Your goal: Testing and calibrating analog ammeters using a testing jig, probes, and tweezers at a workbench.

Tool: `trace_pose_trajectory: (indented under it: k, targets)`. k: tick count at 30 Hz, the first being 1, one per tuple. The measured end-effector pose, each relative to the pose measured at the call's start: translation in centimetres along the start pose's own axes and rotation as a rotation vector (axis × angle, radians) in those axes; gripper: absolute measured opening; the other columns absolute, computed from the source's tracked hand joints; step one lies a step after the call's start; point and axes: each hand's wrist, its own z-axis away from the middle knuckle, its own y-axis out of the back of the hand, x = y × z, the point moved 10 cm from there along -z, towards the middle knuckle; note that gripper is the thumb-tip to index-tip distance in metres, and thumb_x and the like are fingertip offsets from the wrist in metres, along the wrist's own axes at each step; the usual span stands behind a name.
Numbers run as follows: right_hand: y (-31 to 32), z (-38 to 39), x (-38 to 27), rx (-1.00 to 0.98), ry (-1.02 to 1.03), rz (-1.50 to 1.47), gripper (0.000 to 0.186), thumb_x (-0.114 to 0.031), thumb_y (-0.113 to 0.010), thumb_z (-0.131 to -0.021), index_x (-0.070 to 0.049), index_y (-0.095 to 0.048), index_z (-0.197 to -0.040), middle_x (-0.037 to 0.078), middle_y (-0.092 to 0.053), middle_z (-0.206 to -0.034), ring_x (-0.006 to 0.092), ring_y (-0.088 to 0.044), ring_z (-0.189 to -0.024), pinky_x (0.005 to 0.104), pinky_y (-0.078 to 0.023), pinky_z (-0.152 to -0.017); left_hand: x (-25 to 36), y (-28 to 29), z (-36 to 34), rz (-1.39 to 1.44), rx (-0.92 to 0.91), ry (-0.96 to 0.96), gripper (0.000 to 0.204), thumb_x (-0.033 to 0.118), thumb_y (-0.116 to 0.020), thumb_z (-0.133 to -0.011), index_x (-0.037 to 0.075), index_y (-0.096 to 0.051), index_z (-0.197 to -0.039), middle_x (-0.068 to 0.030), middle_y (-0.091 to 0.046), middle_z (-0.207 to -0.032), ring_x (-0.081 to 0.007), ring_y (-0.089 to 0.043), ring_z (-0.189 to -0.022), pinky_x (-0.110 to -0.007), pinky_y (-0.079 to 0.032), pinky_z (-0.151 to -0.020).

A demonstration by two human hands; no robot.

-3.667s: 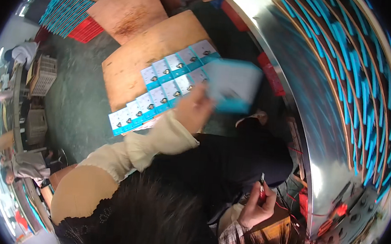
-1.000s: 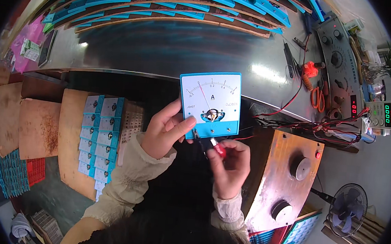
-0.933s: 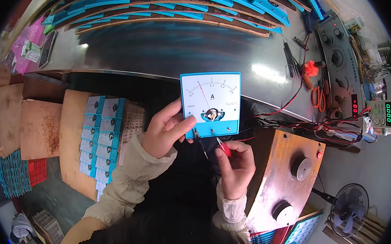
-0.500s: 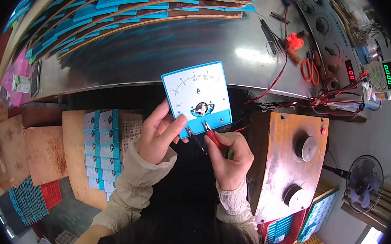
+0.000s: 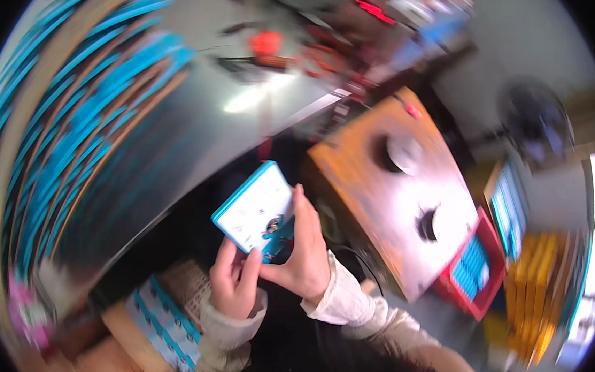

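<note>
Both my hands are on a white-faced panel meter (image 5: 251, 203) with a blue rim, tilted at a slant in the middle of the picture and blurred. My left hand (image 5: 234, 282) grips its lower left, with the thumb at the bottom edge. My right hand (image 5: 303, 260) wraps the right side, fingers along that edge. I cannot make out the clips at its terminals; the red one is hidden or lost in the blur.
A steel bench (image 5: 159, 168) holds racks of blue meters (image 5: 116, 88), with tools and wires (image 5: 267, 44). At right are a worn box (image 5: 354, 176) with two knobs, a fan (image 5: 533, 121), a red crate (image 5: 478, 284) and yellow stacks (image 5: 531, 281). More meters (image 5: 161, 315) lie at lower left.
The view has swung rightward, blurring things. The meter is lower in the picture and more slanted. My right hand has moved from the red clip onto the meter's right side.
</note>
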Motion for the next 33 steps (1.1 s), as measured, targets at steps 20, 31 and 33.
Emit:
trace_pose_trajectory:
  k: [20, 31, 33]
  targets:
    - [29.4, 14.3, 21.8, 0.855, -0.740, 0.952, 0.111, -0.052, -0.086, -0.068, 0.013, -0.036, -0.142, 0.030, -0.051, -0.134, 0.0421, -0.049, -0.126, 0.0450, -0.039, -0.107, -2.2, -1.1, -2.4, -0.296, -0.211, 0.048, 0.054, 0.003, -0.051, -0.098, -0.002, -0.037, -0.150, -0.0042, -0.064, -0.093, -0.0096, -0.064, -0.087, -0.021, -0.045, -0.077]
    - [29.4, 14.1, 21.2, 0.878, -0.739, 0.924, 0.110, -0.052, -0.087, -0.066, 0.013, -0.038, -0.141, 0.030, -0.054, -0.129, 0.0411, -0.053, -0.120, 0.0453, -0.042, -0.104, -3.5, -0.7, -1.4, -0.334, -0.224, 0.091, 0.051, 0.007, -0.053, -0.101, -0.003, -0.038, -0.149, -0.0026, -0.065, -0.091, -0.0101, -0.066, -0.089, -0.019, -0.046, -0.075]
    - [29.4, 14.2, 21.2, 0.877, -0.751, 0.943, 0.110, -0.052, -0.087, -0.066, 0.013, -0.038, -0.141, 0.030, -0.054, -0.129, 0.0411, -0.053, -0.120, 0.0452, -0.042, -0.104, -3.3, -0.6, -1.5, -0.346, -0.205, 0.082, 0.050, 0.008, -0.052, -0.102, -0.003, -0.038, -0.149, -0.0029, -0.065, -0.090, -0.0102, -0.067, -0.090, -0.019, -0.046, -0.074]
